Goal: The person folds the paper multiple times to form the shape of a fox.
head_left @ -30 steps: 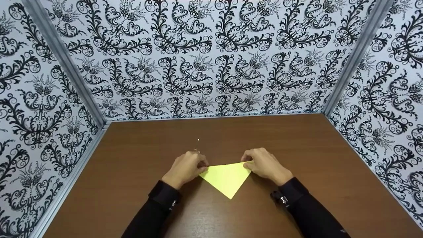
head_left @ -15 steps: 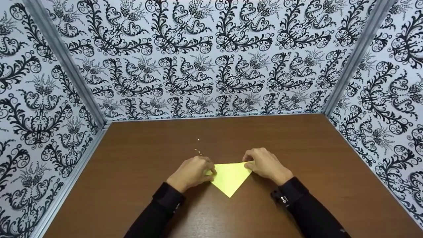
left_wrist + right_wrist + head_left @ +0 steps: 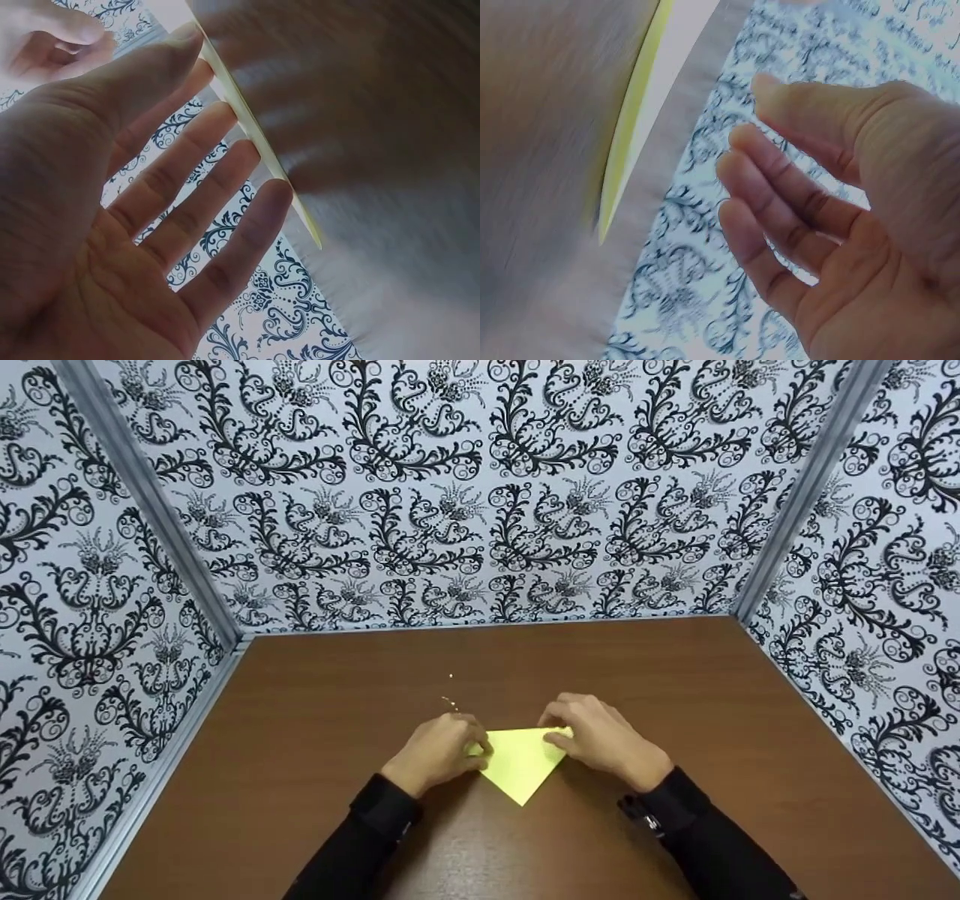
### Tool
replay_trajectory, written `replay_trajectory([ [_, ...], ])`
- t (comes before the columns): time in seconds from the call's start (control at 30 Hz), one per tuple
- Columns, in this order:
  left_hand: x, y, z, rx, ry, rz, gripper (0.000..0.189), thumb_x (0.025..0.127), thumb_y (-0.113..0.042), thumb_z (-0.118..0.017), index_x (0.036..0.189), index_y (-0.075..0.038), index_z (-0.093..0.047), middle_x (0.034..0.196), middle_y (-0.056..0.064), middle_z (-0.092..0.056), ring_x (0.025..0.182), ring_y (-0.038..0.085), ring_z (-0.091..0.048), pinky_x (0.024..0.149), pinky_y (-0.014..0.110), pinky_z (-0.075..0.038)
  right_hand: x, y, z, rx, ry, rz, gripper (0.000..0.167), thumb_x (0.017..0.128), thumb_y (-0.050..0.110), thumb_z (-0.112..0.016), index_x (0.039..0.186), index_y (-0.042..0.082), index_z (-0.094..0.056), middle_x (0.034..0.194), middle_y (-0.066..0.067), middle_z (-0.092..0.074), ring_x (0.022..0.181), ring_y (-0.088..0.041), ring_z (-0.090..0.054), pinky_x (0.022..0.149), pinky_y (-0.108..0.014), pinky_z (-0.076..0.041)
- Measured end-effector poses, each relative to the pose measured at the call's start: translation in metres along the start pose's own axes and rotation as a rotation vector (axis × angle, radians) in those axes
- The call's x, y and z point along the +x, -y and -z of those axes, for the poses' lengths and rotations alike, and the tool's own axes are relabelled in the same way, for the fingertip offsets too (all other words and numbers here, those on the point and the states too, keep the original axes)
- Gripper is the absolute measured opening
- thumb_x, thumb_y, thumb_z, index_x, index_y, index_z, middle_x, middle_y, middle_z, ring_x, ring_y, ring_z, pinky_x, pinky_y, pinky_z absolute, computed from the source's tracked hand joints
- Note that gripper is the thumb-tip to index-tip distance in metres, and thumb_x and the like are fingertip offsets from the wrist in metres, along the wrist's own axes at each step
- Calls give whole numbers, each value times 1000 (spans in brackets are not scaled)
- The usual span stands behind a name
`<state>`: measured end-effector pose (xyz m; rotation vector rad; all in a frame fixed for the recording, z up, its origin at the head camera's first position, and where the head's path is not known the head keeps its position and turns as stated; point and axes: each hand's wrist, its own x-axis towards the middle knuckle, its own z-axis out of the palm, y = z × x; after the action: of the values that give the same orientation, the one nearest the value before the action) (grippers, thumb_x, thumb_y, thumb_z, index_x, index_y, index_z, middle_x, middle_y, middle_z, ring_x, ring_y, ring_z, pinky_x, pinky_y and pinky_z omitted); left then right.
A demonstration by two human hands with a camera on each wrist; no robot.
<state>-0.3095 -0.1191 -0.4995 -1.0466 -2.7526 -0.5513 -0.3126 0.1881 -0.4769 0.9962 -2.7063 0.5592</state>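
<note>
A yellow sheet of paper (image 3: 521,765), folded to a triangle, lies on the table with one point toward me. My left hand (image 3: 439,751) is over its left corner. In the left wrist view, the thumb and straight fingertips press along the paper (image 3: 251,131), pinning it flat. My right hand (image 3: 604,739) hovers over the right corner, covering part of it in the head view. The right wrist view shows a gap between that hand's loosely bent fingertips (image 3: 739,214) and the paper (image 3: 630,120), whose edge there stands slightly raised.
The brown wooden table (image 3: 360,675) fills the lower part of the head view. Small bright specks (image 3: 451,703) show on it beyond my left hand. Black-and-white patterned walls (image 3: 480,510) with grey metal posts (image 3: 806,487) enclose the back and sides.
My left hand has slid inward from the left corner onto the paper, then stayed there. My right hand has let go of the right corner and shifted slightly inward over it.
</note>
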Motion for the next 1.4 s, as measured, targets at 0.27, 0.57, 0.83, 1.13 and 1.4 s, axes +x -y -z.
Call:
replay_trajectory([
  [0.27, 0, 1, 1, 29, -15, 25, 13, 96, -24, -99, 104, -18, -91, 115, -1, -87, 105, 23, -82, 89, 44, -69, -11, 30, -4, -131, 77, 225, 11, 99, 17, -94, 108, 16, -87, 105, 1, -79, 87, -14, -74, 71, -28, -62],
  [0.57, -1, 2, 0, 59, -38, 30, 14, 95, -27, -99, 103, -18, -91, 113, -1, -86, 103, 23, -82, 86, 46, -70, -16, 48, -13, -205, 99, 332, 10, 97, 18, -93, 104, 18, -85, 99, 3, -77, 87, -12, -75, 74, -29, -64],
  [0.83, 1, 1, -4, 82, -25, 17, 15, 95, -26, -98, 105, -19, -90, 108, 0, -84, 97, 23, -81, 83, 45, -69, -18, 53, -21, -249, 144, 346, 16, 97, 26, -97, 104, 17, -86, 96, 4, -75, 82, -11, -74, 70, -26, -61],
  [1.13, 2, 0, -4, 83, -18, 27, 15, 94, -29, -99, 104, -21, -90, 109, -1, -84, 97, 23, -80, 83, 46, -69, -18, 56, -25, -228, 167, 330, 13, 100, 20, -94, 99, 17, -81, 91, 3, -71, 74, -7, -67, 63, -23, -53],
  [1.4, 1, 0, -6, 80, -25, 27, 15, 94, -28, -99, 104, -21, -90, 109, -1, -84, 97, 23, -80, 83, 46, -69, -18, 56, -26, -211, 169, 328, 13, 100, 18, -92, 96, 16, -79, 89, 4, -68, 72, -4, -62, 62, -20, -49],
])
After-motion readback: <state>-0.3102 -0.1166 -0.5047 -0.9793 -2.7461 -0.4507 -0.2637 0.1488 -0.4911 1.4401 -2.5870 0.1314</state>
